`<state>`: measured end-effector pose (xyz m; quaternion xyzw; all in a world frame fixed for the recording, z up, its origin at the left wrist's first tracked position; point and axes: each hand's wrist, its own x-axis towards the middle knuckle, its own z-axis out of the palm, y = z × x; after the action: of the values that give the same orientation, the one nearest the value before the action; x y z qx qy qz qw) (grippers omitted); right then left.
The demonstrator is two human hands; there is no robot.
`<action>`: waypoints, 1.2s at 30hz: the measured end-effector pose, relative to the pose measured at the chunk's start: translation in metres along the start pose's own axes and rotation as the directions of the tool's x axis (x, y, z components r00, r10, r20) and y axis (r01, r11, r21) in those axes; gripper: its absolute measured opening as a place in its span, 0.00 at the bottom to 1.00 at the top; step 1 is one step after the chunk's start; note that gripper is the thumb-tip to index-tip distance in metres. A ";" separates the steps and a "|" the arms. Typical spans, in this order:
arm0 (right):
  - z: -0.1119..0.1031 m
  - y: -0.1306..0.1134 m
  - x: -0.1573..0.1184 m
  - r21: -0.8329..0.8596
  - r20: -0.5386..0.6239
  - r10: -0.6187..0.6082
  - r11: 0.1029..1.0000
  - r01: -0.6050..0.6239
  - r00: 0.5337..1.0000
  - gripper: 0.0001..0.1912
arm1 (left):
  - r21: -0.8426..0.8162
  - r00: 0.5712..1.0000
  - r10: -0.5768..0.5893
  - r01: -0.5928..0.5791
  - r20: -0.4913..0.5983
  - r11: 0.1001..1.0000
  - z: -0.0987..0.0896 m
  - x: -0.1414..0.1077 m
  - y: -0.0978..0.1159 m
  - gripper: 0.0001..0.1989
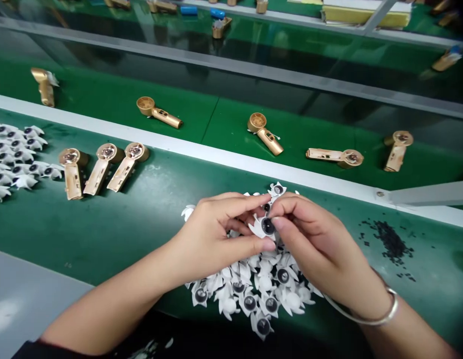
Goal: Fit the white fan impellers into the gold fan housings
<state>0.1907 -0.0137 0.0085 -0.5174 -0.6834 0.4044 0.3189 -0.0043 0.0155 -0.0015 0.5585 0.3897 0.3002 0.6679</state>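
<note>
In the head view, my left hand (211, 234) is gripping a white fan rotor (257, 229) just right of the frame's centre. My right thumb and forefinger are meeting at its dark hub (267, 227); whether that right hand (324, 242) is grasping anything, I cannot tell. A rotor heap (249, 302) is lying lower centre, black bits (391, 242) right, three gold housings (98, 174) left.

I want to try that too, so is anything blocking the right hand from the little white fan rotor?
Nothing visible. The right hand reaches right up to the dark hub of the white fan rotor, which the left hand holds. The rotor pile lies underneath.
</note>
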 end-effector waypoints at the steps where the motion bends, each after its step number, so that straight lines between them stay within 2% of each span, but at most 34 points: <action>1: 0.001 0.000 0.001 -0.045 -0.008 -0.033 0.998 0.033 0.999 0.06 | -0.005 0.999 -0.028 0.028 -0.024 1.000 0.000 0.000 0.001 0.30; 6: 0.002 0.000 0.002 -0.180 0.005 -0.173 0.969 0.171 0.985 0.06 | -0.111 0.983 -0.177 0.169 -0.059 0.979 0.000 0.000 0.004 0.25; 10: 0.002 -0.001 0.001 -0.155 0.009 -0.134 0.979 0.134 0.991 0.06 | -0.217 0.970 -0.241 0.228 -0.034 0.949 0.001 0.001 0.002 0.20; 14: 0.003 0.000 -0.003 -0.059 -0.015 -0.041 0.997 0.040 0.999 0.06 | -0.246 0.975 -0.223 0.214 -0.008 0.945 0.001 0.002 0.002 0.18; 17: 0.004 0.000 -0.004 -0.053 -0.031 -0.027 0.998 0.025 0.999 0.06 | -0.237 0.978 -0.209 0.200 -0.012 0.951 0.001 0.002 0.000 0.19; 25: 0.006 -0.002 -0.004 -0.089 -0.040 -0.070 0.994 0.067 0.997 0.06 | -0.278 0.987 -0.158 0.156 0.014 0.948 0.000 0.003 -0.004 0.18; 36: 0.005 0.002 -0.006 -0.215 -0.065 -0.131 0.970 0.114 0.989 0.07 | -0.336 0.981 -0.196 0.182 -0.010 0.924 0.004 0.004 -0.004 0.17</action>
<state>0.1887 -0.0200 0.0046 -0.5207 -0.7398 0.2886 0.3134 0.0010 0.0163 -0.0056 0.3908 0.3996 0.3080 0.7698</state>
